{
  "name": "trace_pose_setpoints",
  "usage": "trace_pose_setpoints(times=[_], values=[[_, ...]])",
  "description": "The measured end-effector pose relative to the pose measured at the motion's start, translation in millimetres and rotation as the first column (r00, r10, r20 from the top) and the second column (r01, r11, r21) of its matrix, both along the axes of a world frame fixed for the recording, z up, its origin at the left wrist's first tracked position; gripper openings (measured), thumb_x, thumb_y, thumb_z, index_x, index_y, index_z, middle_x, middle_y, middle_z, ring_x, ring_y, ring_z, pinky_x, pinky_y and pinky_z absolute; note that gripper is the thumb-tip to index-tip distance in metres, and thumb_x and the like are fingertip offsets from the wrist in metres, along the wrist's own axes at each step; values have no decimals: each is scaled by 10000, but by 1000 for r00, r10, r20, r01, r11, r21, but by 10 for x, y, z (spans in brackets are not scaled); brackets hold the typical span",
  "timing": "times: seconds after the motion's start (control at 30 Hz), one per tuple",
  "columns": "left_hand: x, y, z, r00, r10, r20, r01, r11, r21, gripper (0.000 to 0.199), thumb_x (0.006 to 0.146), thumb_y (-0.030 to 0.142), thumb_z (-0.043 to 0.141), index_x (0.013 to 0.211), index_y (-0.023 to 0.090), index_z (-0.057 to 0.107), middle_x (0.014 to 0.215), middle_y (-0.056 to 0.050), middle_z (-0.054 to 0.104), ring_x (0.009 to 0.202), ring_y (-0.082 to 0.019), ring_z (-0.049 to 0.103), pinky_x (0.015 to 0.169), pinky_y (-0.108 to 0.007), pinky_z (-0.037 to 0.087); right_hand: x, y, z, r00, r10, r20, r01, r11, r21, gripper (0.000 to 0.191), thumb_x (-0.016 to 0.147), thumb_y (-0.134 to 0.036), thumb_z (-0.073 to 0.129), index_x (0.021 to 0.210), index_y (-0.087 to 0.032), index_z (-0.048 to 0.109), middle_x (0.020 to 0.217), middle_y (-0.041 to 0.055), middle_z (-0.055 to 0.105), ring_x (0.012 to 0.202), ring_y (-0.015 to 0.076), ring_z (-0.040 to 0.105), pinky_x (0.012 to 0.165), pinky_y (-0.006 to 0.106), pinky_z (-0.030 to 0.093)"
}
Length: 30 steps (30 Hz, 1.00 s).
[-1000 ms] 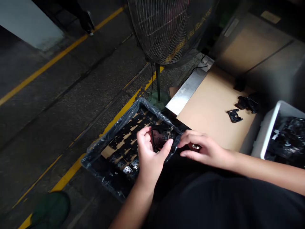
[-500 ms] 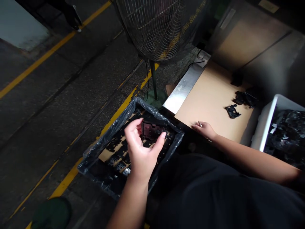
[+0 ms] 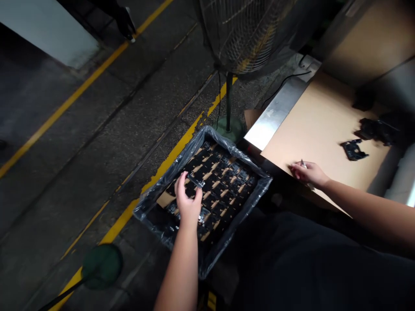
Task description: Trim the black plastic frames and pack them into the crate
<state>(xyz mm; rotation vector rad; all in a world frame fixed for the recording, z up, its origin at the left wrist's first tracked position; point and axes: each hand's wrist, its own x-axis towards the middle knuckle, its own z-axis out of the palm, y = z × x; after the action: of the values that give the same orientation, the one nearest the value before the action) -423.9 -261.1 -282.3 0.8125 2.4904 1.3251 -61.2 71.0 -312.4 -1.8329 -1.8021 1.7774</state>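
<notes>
My left hand grips a dark plastic part by its ends, thumb on one side and fingers on the other, over a bin lined with clear plastic. Inside the bin, rows of black parts lie on brown cardboard. My right hand is closed around a small pen-like tool at the near edge of a cardboard-covered table. Farther back on that table lie a black bracket-shaped part and a cluster of black parts.
A large wire-caged fan on a green round base stands behind the bin. Another green base is at the lower left. A white container shows at the right edge. A person's leg is at the top left.
My left hand has moved down and away toward the bin, and the part in it is now seen edge-on. The view has shifted left, so the table and bin appear farther right.
</notes>
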Motion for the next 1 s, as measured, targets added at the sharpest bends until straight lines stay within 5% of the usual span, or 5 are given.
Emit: trace_pose_setpoints(times=[0.13,0.27,0.47,0.77,1.0], values=[[-572,-734,-592,992,125,-16,-126,966,-227,622,858,206,710,1457,185,541,1460,-167,579,1428,-361,517,1254,-573,359,81,5,-84,999,-7,45,6,1000,23,522,788,-671,779,792,-164,656,546,27,601,461,107,448,398,247,344],[-1078,-1349,-1078,989,149,23,-126,903,-410,454,880,205,735,1317,160,622,1370,-138,625,1354,-352,569,1190,-628,415,140,-3,-131,996,-22,88,17,998,68,431,894,-607,683,758,-199,656,513,7,581,461,110,410,410,257,303],[-1395,-1747,-1604,982,186,15,-140,788,-599,425,953,318,712,1340,174,612,1423,-129,598,1327,-323,574,1104,-584,495,196,-11,-149,990,-56,133,40,992,118,431,928,-574,657,683,-220,641,532,16,579,469,118,403,432,298,274],[-1432,-1837,-1787,987,159,-4,-109,658,-745,558,884,186,733,1410,164,551,1463,-164,578,1381,-347,537,1160,-562,441,219,36,-142,989,-75,127,62,992,107,523,802,-680,782,621,-211,638,579,73,560,473,121,397,413,307,260],[-1477,-1765,-1838,983,181,-21,-132,630,-765,481,895,228,725,1353,169,592,1411,-140,607,1350,-344,552,1136,-605,437,236,46,-138,989,-94,117,82,991,106,514,829,-630,792,597,-195,646,590,80,575,490,116,426,413,270,289]])
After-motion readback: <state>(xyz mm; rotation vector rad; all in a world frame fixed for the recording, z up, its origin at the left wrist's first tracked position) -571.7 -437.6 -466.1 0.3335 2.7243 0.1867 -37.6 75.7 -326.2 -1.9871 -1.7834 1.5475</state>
